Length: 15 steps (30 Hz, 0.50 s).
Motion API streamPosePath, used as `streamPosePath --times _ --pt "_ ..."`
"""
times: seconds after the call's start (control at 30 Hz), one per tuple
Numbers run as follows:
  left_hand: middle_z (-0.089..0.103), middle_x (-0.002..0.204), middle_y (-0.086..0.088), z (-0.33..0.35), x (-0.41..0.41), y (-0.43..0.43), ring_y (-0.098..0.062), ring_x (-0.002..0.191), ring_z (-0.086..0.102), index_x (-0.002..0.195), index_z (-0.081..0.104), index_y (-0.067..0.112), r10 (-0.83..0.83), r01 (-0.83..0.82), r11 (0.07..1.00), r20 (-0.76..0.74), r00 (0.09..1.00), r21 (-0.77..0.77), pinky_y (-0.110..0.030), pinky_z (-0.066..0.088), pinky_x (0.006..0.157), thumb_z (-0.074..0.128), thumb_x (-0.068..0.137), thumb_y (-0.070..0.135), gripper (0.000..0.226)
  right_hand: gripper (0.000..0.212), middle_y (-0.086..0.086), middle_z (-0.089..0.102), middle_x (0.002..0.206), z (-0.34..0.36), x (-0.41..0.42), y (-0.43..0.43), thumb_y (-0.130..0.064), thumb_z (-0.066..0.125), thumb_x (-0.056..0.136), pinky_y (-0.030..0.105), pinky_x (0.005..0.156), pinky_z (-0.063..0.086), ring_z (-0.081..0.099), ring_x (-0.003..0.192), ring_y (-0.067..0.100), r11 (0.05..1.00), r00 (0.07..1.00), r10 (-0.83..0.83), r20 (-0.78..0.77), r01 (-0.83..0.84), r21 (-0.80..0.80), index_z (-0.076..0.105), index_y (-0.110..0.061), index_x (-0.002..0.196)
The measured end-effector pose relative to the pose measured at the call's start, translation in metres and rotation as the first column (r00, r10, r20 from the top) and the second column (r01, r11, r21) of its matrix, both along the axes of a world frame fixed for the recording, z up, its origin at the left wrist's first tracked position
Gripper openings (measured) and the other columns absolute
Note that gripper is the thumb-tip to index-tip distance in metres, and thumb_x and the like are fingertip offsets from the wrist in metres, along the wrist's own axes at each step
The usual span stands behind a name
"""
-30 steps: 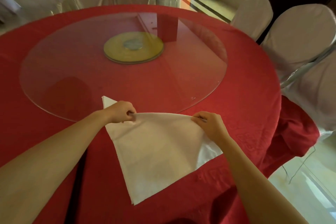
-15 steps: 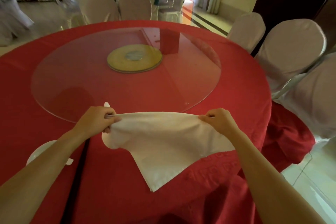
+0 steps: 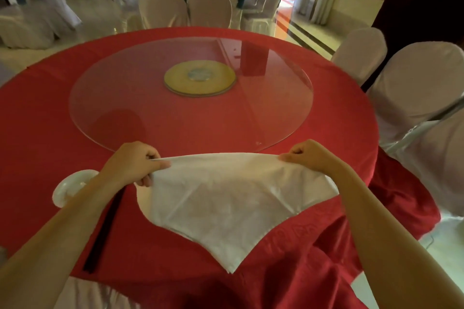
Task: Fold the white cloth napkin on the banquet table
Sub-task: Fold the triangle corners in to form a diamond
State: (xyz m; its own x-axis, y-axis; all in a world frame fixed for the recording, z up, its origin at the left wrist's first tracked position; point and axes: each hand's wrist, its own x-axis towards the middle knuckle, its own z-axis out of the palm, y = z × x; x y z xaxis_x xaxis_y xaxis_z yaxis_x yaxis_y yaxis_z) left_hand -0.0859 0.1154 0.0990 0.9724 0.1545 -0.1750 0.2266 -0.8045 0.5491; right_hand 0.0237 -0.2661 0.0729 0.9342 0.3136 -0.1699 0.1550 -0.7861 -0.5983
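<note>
The white cloth napkin (image 3: 226, 198) hangs as a folded triangle above the near edge of the round table with its red tablecloth (image 3: 37, 113). Its long folded edge is stretched level between my hands, and its point droops toward me. My left hand (image 3: 135, 165) pinches the left end of that edge. My right hand (image 3: 311, 155) pinches the right end. Both hands are lifted just in front of the glass turntable's rim.
A large glass turntable (image 3: 125, 98) with a yellow hub (image 3: 200, 79) covers the table's middle. A small white dish (image 3: 72, 185) and dark chopsticks (image 3: 103, 228) lie under my left forearm. White-covered chairs (image 3: 416, 83) stand at the right and beyond the table.
The napkin has been lifted off the tablecloth, and my hands have moved apart, pulling its top edge taut. The view has tilted up, showing more of the hall.
</note>
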Motion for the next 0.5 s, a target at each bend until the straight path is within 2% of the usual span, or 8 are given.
streamPosePath --times 0.1,0.27,0.33,0.4,0.47,0.5 --pt "0.065 0.042 -0.003 -0.03 0.026 0.001 -0.017 0.041 0.064 0.064 0.066 0.012 0.041 -0.04 0.999 -0.044 0.998 0.012 -0.026 0.052 0.05 0.067 0.081 0.032 0.026 0.049 0.004 0.044 0.054 -0.024 0.018 0.013 -0.041 0.065 0.081 0.028 0.049 0.03 0.037 0.05 0.015 0.999 0.999 -0.028 0.031 0.029 -0.032 0.061 0.005 0.067" --pt "0.069 0.059 -0.011 -0.079 0.071 0.001 -0.027 0.059 0.069 0.079 0.069 0.002 0.14 -0.139 0.989 -0.014 0.99 0.055 -0.027 0.051 0.057 0.061 0.081 0.016 0.017 0.027 0.007 0.061 0.072 -0.074 0.052 0.035 -0.028 0.06 0.086 0.03 0.053 0.036 0.052 0.063 0.021 0.989 0.99 -0.116 0.079 0.123 -0.086 0.061 -0.007 0.069" --pt "0.072 0.083 -0.017 -0.094 0.09 0.0 -0.032 0.077 0.069 0.096 0.068 0.003 0.194 -0.194 0.976 0.005 0.981 0.095 -0.033 0.053 0.068 0.055 0.081 0.009 0.02 0.021 0.009 0.065 0.082 -0.092 0.067 0.044 -0.024 0.056 0.087 0.031 0.057 0.038 0.058 0.072 0.026 0.979 0.983 -0.127 0.13 0.145 -0.14 0.062 -0.009 0.075" --pt "0.06 0.12 -0.021 -0.11 0.104 -0.007 -0.038 0.106 0.058 0.123 0.055 0.005 0.199 -0.214 0.954 0.089 0.976 0.21 -0.043 0.048 0.088 0.051 0.084 0.006 0.038 0.018 0.01 0.067 0.09 -0.109 0.081 0.051 -0.021 0.052 0.089 0.036 0.071 0.043 0.06 0.083 0.03 0.972 0.977 -0.105 0.188 0.141 -0.189 0.063 -0.008 0.083" --pt "0.049 0.134 -0.02 -0.129 0.1 -0.031 -0.038 0.117 0.05 0.13 0.047 0.006 0.131 -0.203 0.943 0.266 0.955 0.265 -0.047 0.044 0.093 0.048 0.086 0.004 0.044 0.018 0.009 0.066 0.094 -0.124 0.092 0.052 -0.02 0.049 0.09 0.042 0.083 0.044 0.059 0.087 0.03 0.97 0.974 -0.089 0.208 0.131 -0.202 0.063 -0.008 0.087" --pt "0.052 0.133 -0.018 -0.141 0.094 -0.049 -0.036 0.118 0.051 0.128 0.05 0.005 0.057 -0.154 0.957 0.362 0.93 0.244 -0.046 0.045 0.095 0.047 0.086 0.003 0.042 0.018 0.008 0.065 0.094 -0.13 0.097 0.051 -0.021 0.05 0.091 0.044 0.084 0.044 0.059 0.088 0.03 0.972 0.976 -0.08 0.203 0.122 -0.2 0.063 -0.009 0.087"
